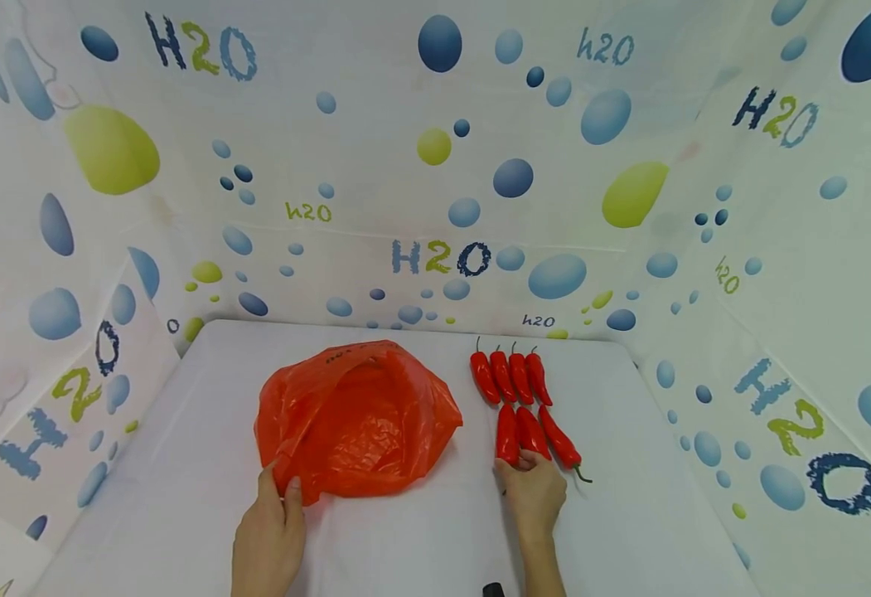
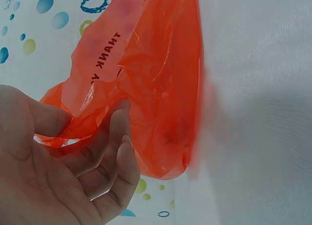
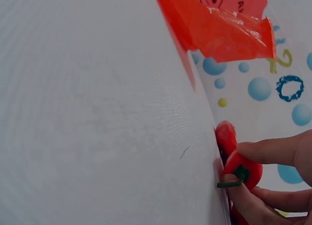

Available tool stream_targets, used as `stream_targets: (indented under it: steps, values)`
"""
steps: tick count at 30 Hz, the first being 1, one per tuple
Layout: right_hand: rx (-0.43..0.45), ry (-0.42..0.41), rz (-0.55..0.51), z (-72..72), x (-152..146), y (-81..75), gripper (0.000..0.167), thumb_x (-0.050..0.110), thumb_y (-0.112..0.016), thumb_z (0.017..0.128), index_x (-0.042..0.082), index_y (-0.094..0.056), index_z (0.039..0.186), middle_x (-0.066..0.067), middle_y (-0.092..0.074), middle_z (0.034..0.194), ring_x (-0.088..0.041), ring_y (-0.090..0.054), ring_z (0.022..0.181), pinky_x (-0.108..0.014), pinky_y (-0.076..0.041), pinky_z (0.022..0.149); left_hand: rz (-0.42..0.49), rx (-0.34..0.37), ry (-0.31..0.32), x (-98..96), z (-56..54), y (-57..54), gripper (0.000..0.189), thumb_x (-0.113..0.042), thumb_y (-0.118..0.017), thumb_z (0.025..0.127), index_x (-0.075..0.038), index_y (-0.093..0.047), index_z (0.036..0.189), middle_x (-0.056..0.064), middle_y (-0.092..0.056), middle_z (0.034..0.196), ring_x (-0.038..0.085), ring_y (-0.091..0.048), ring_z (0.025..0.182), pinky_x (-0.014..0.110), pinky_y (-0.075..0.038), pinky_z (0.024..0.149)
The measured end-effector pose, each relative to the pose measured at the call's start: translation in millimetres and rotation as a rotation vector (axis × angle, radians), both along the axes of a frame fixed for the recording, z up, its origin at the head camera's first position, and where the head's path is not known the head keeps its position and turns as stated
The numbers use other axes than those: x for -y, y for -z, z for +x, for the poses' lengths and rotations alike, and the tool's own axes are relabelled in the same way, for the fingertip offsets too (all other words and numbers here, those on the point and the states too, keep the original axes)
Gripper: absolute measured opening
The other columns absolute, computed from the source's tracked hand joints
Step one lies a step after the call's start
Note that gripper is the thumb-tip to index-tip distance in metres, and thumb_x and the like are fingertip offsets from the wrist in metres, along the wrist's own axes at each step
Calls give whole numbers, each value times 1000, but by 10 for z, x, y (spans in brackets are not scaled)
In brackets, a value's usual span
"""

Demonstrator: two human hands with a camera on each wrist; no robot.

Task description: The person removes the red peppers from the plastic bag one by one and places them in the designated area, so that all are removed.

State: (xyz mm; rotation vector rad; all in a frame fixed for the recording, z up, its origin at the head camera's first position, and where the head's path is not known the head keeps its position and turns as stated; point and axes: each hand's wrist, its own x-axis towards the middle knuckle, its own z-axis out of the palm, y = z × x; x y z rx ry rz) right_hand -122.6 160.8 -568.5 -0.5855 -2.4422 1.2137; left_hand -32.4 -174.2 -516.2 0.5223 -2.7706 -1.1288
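An orange-red plastic bag (image 1: 375, 439) lies on the white table with its mouth open toward me. My left hand (image 1: 267, 535) pinches the bag's near-left rim between thumb and fingers; dark printed letters show on the film in the left wrist view. At the right, my right hand (image 1: 534, 497) holds a red chili pepper (image 1: 507, 435), the leftmost of the front row. In the right wrist view, thumb and fingers grip this pepper (image 3: 249, 167) near its green stem. Beside it lie a second pepper (image 1: 530, 431), partly behind the fingers, and a third (image 1: 560, 439).
Behind the front row, several more red peppers (image 1: 500, 375) lie side by side, stems away from me. A patterned sheet (image 1: 375, 166) with blue and green dots surrounds the table (image 1: 204, 464) at the back and sides. A small black object (image 1: 492, 589) shows at the bottom edge.
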Motion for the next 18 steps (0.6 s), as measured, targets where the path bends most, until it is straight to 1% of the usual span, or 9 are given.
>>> stream_targets:
  steps: [4, 7, 10, 13, 15, 18]
  values:
    - [3, 5, 6, -15, -11, 49, 45, 22, -93, 77, -5, -77, 109, -17, -77, 88, -30, -73, 79, -36, -58, 62, 7, 19, 1, -1, -3, -8, 50, -25, -43, 112, 8, -33, 148, 10, -65, 89, 26, -57, 74, 41, -49, 70]
    - [3, 15, 12, -23, -13, 71, 43, 23, -94, 77, -3, -76, 107, -15, -77, 87, -28, -73, 77, -35, -56, 61, 0, 6, -6, 4, 5, -10, 48, -24, -43, 112, 8, -34, 147, 11, -65, 88, 27, -58, 73, 43, -49, 70]
    - [2, 22, 18, -21, -13, 59, 42, 23, -93, 76, -2, -76, 105, -15, -76, 87, -29, -70, 78, -35, -54, 61, -4, -7, -6, 12, 14, -8, 46, -23, -43, 111, 8, -35, 145, 10, -65, 87, 27, -58, 72, 43, -49, 69]
    - [6, 28, 19, -13, -12, 39, 40, 23, -93, 76, -2, -76, 103, -14, -75, 85, -28, -67, 78, -36, -52, 62, 4, 4, -2, 17, 18, -16, 45, -23, -43, 111, 8, -35, 143, 10, -66, 87, 27, -58, 73, 43, -50, 69]
    - [7, 28, 15, -5, -10, 25, 39, 23, -93, 77, -1, -76, 102, -13, -74, 84, -28, -67, 78, -35, -52, 62, 13, 18, -1, 19, 17, -23, 44, -23, -43, 112, 8, -35, 142, 10, -66, 88, 27, -58, 74, 44, -50, 71]
    - [-7, 26, 10, 5, -3, 8, 35, 22, -92, 79, 0, -76, 100, -12, -75, 83, -27, -70, 76, -35, -56, 62, 6, 19, -7, 20, 20, -28, 42, -23, -43, 112, 8, -37, 139, 11, -67, 88, 29, -60, 75, 47, -51, 73]
